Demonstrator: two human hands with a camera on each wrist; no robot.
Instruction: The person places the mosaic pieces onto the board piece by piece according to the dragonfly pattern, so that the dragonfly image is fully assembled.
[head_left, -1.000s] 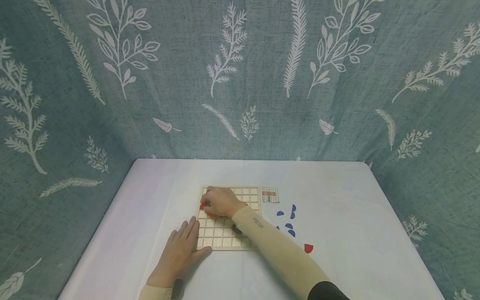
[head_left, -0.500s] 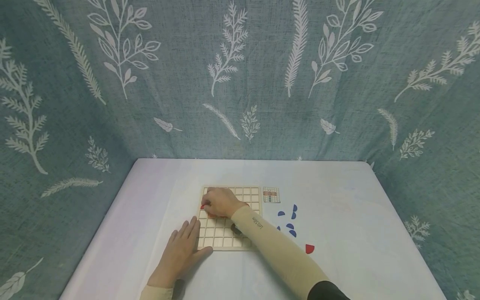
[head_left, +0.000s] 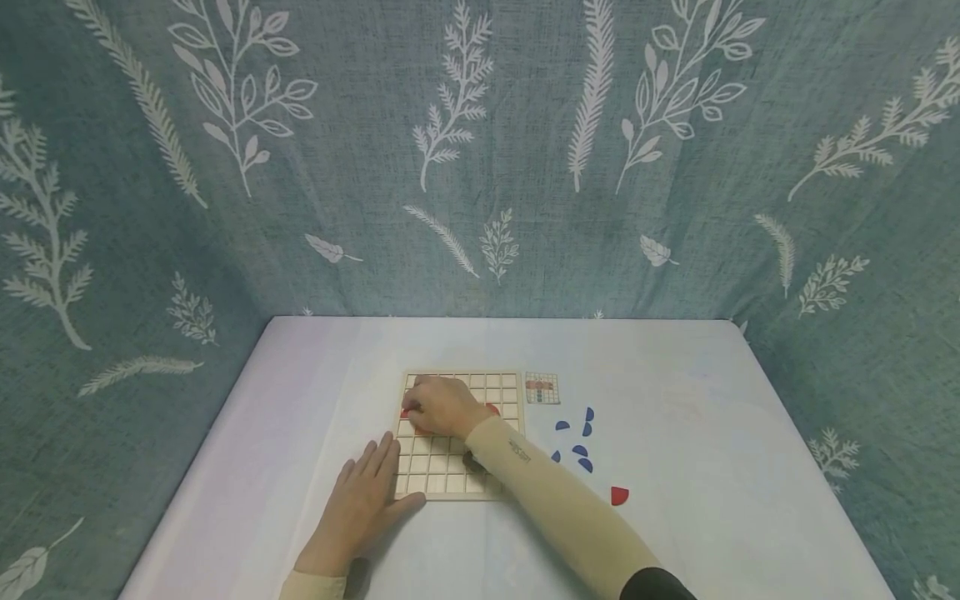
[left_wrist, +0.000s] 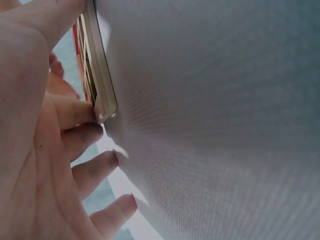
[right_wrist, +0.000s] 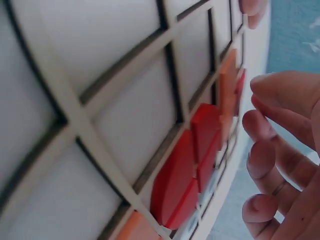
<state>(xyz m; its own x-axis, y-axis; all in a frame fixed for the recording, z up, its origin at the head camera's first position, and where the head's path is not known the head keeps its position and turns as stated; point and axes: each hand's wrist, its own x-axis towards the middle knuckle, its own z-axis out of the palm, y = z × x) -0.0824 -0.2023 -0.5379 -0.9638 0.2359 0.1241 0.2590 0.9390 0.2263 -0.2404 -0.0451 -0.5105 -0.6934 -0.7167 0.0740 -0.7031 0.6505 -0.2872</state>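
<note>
Grid board (head_left: 435,467) with shallow cells, lying flat on the white surface (head_left: 712,467). Right hand (head_left: 444,406): fingers bent, tips at a red piece (right_wrist: 240,92) by the board's left side; whether they pinch it cannot be told. Left hand (head_left: 358,507): extended, fingers spread, against the board's left edge, apparently steadying it. Step in hand, by inference: seating that piece; the next move would call for squaring it in its cell, then releasing. Other cells hold red pieces (right_wrist: 172,182) and orange pieces (right_wrist: 228,92); many are bare. Right of the board: a pattern card (head_left: 542,388), blue half-discs (head_left: 562,426), a loose red piece (head_left: 619,496).
</note>
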